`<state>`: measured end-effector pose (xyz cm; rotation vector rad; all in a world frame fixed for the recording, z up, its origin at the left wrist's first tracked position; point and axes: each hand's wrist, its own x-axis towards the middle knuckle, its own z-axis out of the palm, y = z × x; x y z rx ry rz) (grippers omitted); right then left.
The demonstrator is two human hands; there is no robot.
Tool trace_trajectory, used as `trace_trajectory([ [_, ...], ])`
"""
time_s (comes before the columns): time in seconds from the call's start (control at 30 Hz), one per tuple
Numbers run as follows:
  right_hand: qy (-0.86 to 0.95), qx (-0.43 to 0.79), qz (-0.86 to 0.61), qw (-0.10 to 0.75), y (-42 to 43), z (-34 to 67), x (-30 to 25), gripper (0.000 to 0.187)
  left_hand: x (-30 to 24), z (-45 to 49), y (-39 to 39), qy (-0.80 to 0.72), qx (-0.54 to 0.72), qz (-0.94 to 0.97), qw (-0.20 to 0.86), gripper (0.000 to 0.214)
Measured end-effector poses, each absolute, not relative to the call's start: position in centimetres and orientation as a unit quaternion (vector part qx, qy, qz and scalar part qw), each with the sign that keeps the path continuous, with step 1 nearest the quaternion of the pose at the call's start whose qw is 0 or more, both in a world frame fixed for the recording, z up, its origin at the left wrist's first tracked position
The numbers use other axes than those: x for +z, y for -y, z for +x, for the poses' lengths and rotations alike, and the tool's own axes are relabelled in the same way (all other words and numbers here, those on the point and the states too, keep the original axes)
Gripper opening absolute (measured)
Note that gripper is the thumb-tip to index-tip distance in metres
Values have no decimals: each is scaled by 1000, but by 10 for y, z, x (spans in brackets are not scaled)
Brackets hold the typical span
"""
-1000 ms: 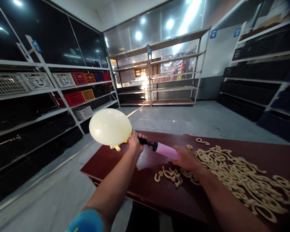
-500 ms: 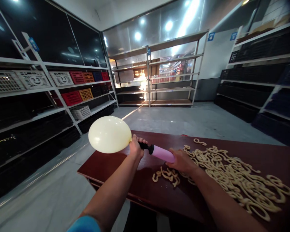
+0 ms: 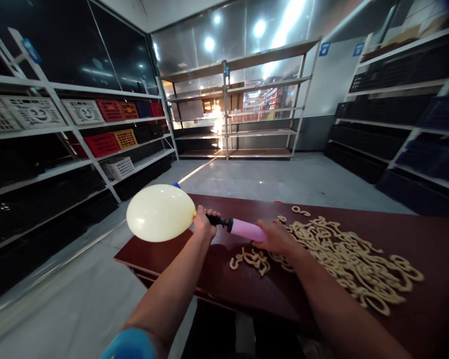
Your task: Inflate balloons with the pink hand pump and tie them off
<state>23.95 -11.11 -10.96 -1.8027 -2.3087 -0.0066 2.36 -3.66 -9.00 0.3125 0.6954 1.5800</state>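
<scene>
A pale yellow, inflated balloon [image 3: 160,213] extends to the left, beyond the table's edge in view. At its neck my left hand [image 3: 205,223] is closed, also wrapped round the black end of a hand balloon pump [image 3: 247,230]. The pump has a pink barrel with a black collar, and a thin black part shows between the collar and my left hand. My right hand [image 3: 277,237] grips the barrel's other end. Beside and beyond my right forearm lies a pile of long, thin uninflated balloons or similar curled cream-coloured strips [image 3: 344,254]; their exact kind is unclear.
A dark red-brown table [image 3: 224,279] is under my hands. A smaller cluster of curled strips [image 3: 251,260] lies near its front. Shelves with white, red and yellow crates [image 3: 101,144] line the left. A metal rack [image 3: 226,132] stands behind, with dark crates [image 3: 389,119] at right.
The view has shifted slightly, so balloon, hands and pump appear a little further left. Slightly more of the thin black part shows between my left hand and the pump's collar. Both grips are kept.
</scene>
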Motion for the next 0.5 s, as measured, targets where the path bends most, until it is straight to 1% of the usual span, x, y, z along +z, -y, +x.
trace_trajectory([
  [0.07,779,-34,-616,113,115,235,-103,50,-98,33,44,-297,689,115,651,27],
  [0.17,770,-101,-610,155,127,219,-90,73,-105,40,54,-295,684,76,663,25],
  [0.2,776,-118,-596,169,131,211,-85,76,-105,43,57,-295,676,63,672,26],
  [0.27,806,-130,-552,168,138,192,-79,68,-105,48,64,-290,654,40,697,28],
  [0.37,814,-138,-547,137,144,172,-74,45,-103,57,72,-285,624,22,727,31],
  [0.5,792,-144,-584,106,149,188,-73,27,-104,53,73,-347,615,43,707,29],
])
